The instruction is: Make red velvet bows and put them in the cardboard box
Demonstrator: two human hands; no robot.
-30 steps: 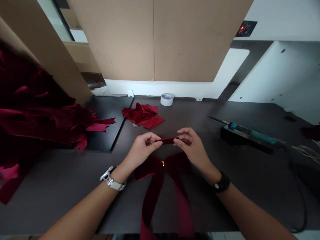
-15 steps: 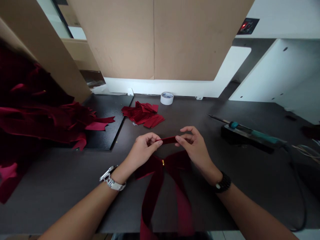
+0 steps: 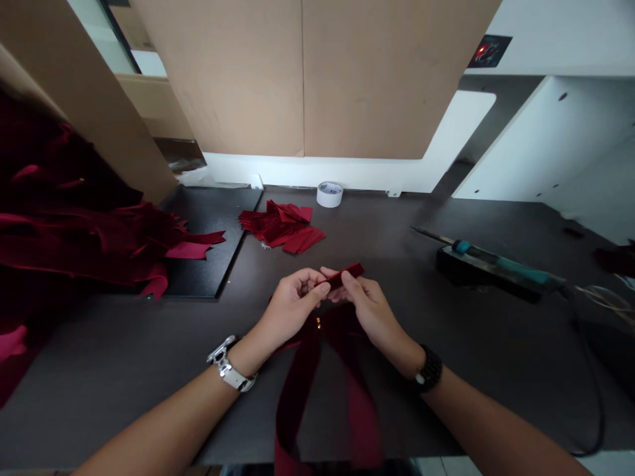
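Head view: we find two hands close together above a dark worktop [image 3: 411, 430], near its middle.
Left hand [image 3: 294, 301]: we note thumb and fingers pinched on one end of a short red strip [image 3: 353, 271].
Right hand [image 3: 370, 309]: we note the thumb pressed on the same strip, fingers behind it, the free end rising past the thumb toward the upper right.
Strip: held tilted between both hands, just above the bow; we cannot tell how much the fingers hide.
Bow [image 3: 342, 320]: dark red velvet, partly covered by the hands; its two tails run toward the near edge of the worktop.
Gold tie [image 3: 319, 323]: at the bow's centre, just below the hands.
Wrists: we record a watch with a pale band [image 3: 232, 367] on the left, a black band [image 3: 430, 369] on the right.
Pile of red strips [image 3: 282, 225]: beyond the hands, loosely stacked, well apart from the bow.
Tape roll [image 3: 329, 197]: white, just behind that pile, toward the back panel.
Ribbon heap [image 3: 114, 231]: at far left, partly over a black board [image 3: 203, 277].
Teal-handled iron [image 3: 520, 271]: on a black stand [image 3: 456, 266], to the right, its tip pointing left.
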